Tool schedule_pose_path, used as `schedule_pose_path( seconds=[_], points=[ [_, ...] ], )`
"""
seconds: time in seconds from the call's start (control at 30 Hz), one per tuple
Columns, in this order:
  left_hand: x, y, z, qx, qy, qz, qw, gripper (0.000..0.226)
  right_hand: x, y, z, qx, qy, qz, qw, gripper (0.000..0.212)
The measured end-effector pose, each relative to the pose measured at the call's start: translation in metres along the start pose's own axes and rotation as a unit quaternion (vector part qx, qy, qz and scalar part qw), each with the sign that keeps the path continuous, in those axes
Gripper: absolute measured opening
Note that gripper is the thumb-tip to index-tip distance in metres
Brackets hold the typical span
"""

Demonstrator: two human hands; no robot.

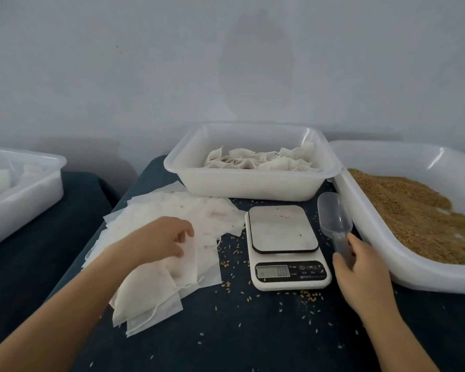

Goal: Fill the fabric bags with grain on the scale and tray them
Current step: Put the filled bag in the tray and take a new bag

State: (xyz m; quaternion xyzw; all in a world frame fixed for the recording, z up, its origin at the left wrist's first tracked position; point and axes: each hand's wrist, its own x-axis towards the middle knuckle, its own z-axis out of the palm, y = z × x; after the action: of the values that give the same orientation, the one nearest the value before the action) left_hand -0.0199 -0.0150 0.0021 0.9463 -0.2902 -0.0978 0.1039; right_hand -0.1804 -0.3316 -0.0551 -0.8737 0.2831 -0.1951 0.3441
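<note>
A loose pile of flat white fabric bags [172,237] lies left of the small white kitchen scale [283,232], whose platform is bare and whose display reads 0.0. My left hand [161,237] rests on the pile and pinches the top bag between thumb and fingers. My right hand [360,269] grips the handle of a clear plastic scoop [333,216] lying just right of the scale, its bowl empty. A white tray [253,183] behind the scale holds several filled bags. Brown grain [414,210] fills a large white tray [427,277] at the right.
Spilled grains dot the dark blue cloth [253,331] around the scale. Another translucent tray [24,200] with white material stands at the far left on a separate surface, across a gap. A pale wall rises behind everything.
</note>
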Motion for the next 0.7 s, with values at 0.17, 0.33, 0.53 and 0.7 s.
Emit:
schedule_pose_path(
  seconds=[0.17,0.33,0.53,0.7],
  points=[
    [-0.003,-0.001,-0.018,-0.153,0.098,0.001,0.983,0.022,-0.01,-0.008,-0.003,-0.007,0.045,-0.107,0.993,0.049],
    [-0.002,0.028,-0.023,-0.356,0.177,-0.004,0.918,0.007,-0.025,-0.039,-0.003,0.062,0.02,-0.232,0.971,0.04],
    [-0.005,0.074,-0.001,-0.646,0.126,0.008,0.753,0.008,-0.027,-0.097,0.009,0.297,-0.305,-0.029,0.904,0.056],
    [-0.006,0.095,0.026,-0.725,0.144,-0.058,0.671,0.006,-0.032,-0.108,0.026,0.357,-0.355,0.046,0.863,0.013]
  ],
)
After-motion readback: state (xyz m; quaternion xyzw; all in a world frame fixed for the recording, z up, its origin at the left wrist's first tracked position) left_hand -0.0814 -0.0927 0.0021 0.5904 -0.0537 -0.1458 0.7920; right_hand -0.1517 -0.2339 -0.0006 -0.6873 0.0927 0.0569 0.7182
